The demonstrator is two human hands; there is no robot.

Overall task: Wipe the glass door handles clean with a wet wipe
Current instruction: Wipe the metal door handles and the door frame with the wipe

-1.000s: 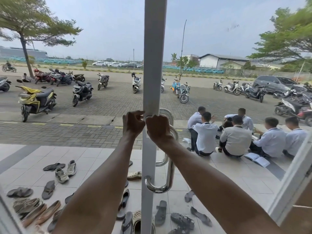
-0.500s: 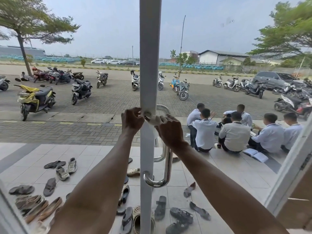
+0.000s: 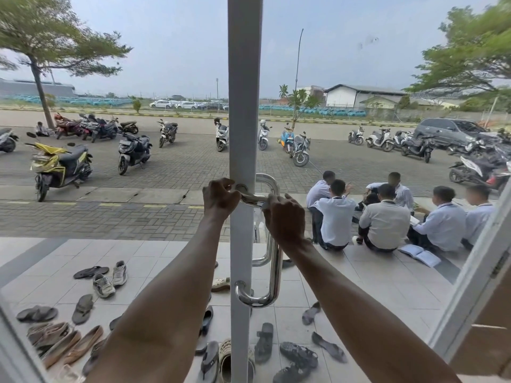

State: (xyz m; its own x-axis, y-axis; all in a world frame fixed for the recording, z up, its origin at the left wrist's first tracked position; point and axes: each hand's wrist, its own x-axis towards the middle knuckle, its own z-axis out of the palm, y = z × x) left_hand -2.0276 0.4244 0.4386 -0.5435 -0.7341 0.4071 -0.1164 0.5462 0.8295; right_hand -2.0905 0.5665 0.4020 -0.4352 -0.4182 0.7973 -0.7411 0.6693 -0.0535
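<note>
Item: glass door (image 3: 373,64), white-framed, closed, viewed from inside. Central white stile (image 3: 244,106) ran top to bottom.

Item: inner handle (image 3: 273,272), polished steel, D-shaped, fixed to the stile at an upper and a lower mount. A second handle (image 3: 269,186) of like form showed through the glass on the outer face.

Item: left hand (image 3: 221,196), curled closed at the left edge of the stile, level with the upper mount. It gripped one end of a twisted strip.

Item: right hand (image 3: 284,217), closed likewise, just right of the stile beside the inner handle's top bend, holding the strip's other end.

Item: wet wipe (image 3: 253,199), pale, wrung thin, stretched between the two hands across the upper mount, touching the metal there. How far it wrapped behind the post could not be told.

Condition of work, by estimate: only the top mount was under the wipe; the long shaft and lower bend appeared not yet reached, nor the outer handle.

Hazards noted, as judgement:
- The wipe, pulled taut and narrow, might tear or slip off the round post if one hand hauled harder than the other.
- A rope-thin wipe touches little surface; smears could be left on the bar.
- A strong pull might swing the door if it was unlatched.
- Scattered shoes (image 3: 105,283) and seated people (image 3: 384,219) lay just outside, near the door.
</note>
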